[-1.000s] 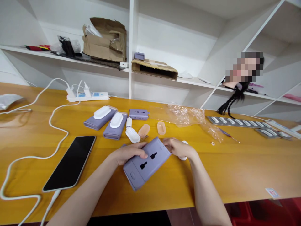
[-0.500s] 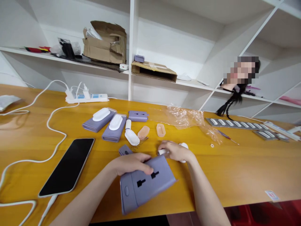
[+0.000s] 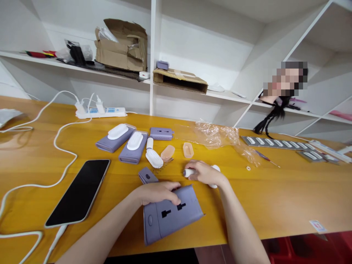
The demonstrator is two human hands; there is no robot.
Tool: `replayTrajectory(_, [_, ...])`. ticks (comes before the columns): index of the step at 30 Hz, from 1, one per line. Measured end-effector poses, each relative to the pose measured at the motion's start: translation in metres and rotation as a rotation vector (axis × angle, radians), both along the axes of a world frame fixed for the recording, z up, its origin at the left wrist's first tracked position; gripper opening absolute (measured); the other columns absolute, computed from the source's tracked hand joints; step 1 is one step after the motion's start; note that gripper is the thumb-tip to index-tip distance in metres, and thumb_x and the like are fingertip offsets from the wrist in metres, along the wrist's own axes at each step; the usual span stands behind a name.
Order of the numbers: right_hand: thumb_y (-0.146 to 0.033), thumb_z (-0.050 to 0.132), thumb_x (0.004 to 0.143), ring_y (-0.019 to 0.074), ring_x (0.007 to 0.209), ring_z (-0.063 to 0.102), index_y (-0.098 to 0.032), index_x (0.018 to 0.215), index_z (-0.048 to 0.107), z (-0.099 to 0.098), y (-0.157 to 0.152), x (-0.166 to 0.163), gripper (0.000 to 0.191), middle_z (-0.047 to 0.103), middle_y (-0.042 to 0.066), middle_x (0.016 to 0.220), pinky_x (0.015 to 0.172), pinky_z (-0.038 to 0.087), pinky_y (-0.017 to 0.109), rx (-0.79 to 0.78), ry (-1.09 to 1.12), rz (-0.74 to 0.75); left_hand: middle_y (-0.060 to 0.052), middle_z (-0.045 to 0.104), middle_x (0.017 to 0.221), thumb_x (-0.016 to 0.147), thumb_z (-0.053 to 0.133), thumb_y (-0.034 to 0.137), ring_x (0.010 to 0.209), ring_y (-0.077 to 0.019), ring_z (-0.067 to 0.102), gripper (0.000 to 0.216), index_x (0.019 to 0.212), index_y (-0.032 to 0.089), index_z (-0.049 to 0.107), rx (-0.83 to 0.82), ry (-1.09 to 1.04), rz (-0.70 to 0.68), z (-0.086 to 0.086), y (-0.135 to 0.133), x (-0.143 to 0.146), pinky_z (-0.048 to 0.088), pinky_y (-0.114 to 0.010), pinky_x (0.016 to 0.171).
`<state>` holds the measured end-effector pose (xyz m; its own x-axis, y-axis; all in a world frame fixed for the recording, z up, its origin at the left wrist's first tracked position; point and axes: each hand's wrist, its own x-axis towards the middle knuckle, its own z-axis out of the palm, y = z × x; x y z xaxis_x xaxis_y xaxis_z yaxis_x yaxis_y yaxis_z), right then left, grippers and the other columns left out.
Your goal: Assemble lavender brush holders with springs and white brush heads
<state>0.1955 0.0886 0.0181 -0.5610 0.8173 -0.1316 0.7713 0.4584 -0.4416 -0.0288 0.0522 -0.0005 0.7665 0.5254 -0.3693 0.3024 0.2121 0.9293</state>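
My left hand (image 3: 162, 194) grips the far side of a purple plastic housing (image 3: 176, 216), thumb on top beside its two black T-shaped slots. The housing is tilted near the table's front edge. Under that hand's far side a small purple piece (image 3: 147, 176) lies on the table. My right hand (image 3: 203, 172) is closed around a small white cylinder (image 3: 189, 172) with a greyish end, low over the table. A white rounded part (image 3: 215, 172) shows partly behind that hand. Just beyond my hands lie a coil spring (image 3: 164, 167), a white oval part (image 3: 154, 158) and two peach-coloured trays (image 3: 188, 150).
Two purple housings with white oval tops (image 3: 134, 148) stand left of centre, near another purple piece (image 3: 161, 133). A phone (image 3: 79, 192) charges at left, with its cable to a power strip (image 3: 101, 112). Clear plastic wrap (image 3: 217, 134), a screwdriver (image 3: 265, 157) and grey strips (image 3: 275, 143) lie right.
The purple housing has shifted slightly and lies a little flatter in my left hand. My right hand has moved slightly, and more of the white cylinder shows.
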Motion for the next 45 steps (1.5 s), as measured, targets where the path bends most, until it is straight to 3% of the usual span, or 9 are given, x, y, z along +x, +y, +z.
replayTrajectory(11, [-0.013,0.057,0.068,0.0175,0.081,0.057,-0.018,0.088,0.064,-0.002,-0.001,-0.006,0.021,0.065,0.004,0.088,0.072,0.040,0.026,0.030,-0.047,-0.031,0.001,0.064,0.093,0.066,0.060,0.024,0.079,-0.0153,0.060,0.043,0.109,0.024,0.058,-0.242,-0.112,0.120,0.007,-0.003,0.002,0.045,-0.025,0.069])
replayTrajectory(22, [-0.013,0.063,0.065,0.0181,0.081,0.056,-0.019,0.091,0.061,-0.005,-0.001,-0.008,0.026,0.064,0.004,0.088,0.073,0.041,0.027,0.082,-0.072,0.033,-0.003,0.062,0.112,0.066,0.061,0.029,0.102,-0.0219,0.056,0.044,0.110,0.022,0.058,-0.049,-0.061,0.055,0.000,-0.004,0.006,0.041,-0.032,0.087])
replayTrajectory(29, [-0.026,0.060,0.076,0.0202,0.095,0.056,-0.020,0.107,0.058,0.009,-0.001,-0.007,0.032,0.062,0.006,0.104,0.084,0.041,0.034,0.093,0.016,-0.021,-0.005,0.054,0.127,0.065,0.062,0.031,0.117,-0.0240,0.047,0.057,0.121,0.020,0.053,0.069,0.019,0.083,0.003,-0.004,0.007,0.032,-0.033,0.098])
replayTrajectory(33, [-0.024,0.055,0.080,0.0184,0.090,0.057,-0.017,0.102,0.060,0.022,0.007,-0.045,0.024,0.061,0.007,0.100,0.082,0.041,0.033,0.268,0.021,-0.051,-0.005,0.060,0.118,0.065,0.061,0.031,0.113,-0.0262,0.050,0.049,0.113,0.021,0.059,0.088,0.027,0.058,0.006,-0.004,0.008,0.035,-0.035,0.095])
replayTrajectory(36, [-0.025,0.054,0.081,0.0190,0.094,0.057,-0.018,0.098,0.060,0.025,0.014,-0.090,0.020,0.062,0.007,0.099,0.083,0.039,0.032,0.323,-0.055,0.032,-0.005,0.062,0.114,0.065,0.061,0.030,0.109,-0.0269,0.053,0.047,0.111,0.020,0.061,0.113,0.047,0.054,0.008,-0.004,0.008,0.037,-0.036,0.092])
replayTrajectory(40, [-0.038,0.061,0.075,0.0267,0.096,0.057,-0.012,0.101,0.055,0.013,0.022,-0.135,0.037,0.062,0.014,0.101,0.079,0.041,0.035,0.360,-0.253,-0.050,-0.003,0.056,0.126,0.064,0.060,0.025,0.113,-0.0256,0.049,0.058,0.122,0.023,0.053,0.132,-0.021,0.013,0.006,-0.003,0.006,0.036,-0.036,0.095])
replayTrajectory(45, [-0.028,0.062,0.074,0.0306,0.090,0.061,-0.010,0.105,0.049,-0.008,0.024,-0.151,0.038,0.066,0.017,0.093,0.073,0.042,0.036,0.374,-0.294,-0.116,-0.001,0.055,0.127,0.064,0.059,0.023,0.117,-0.0246,0.047,0.060,0.124,0.026,0.052,0.125,-0.081,-0.044,-0.006,0.002,0.006,0.032,-0.037,0.099])
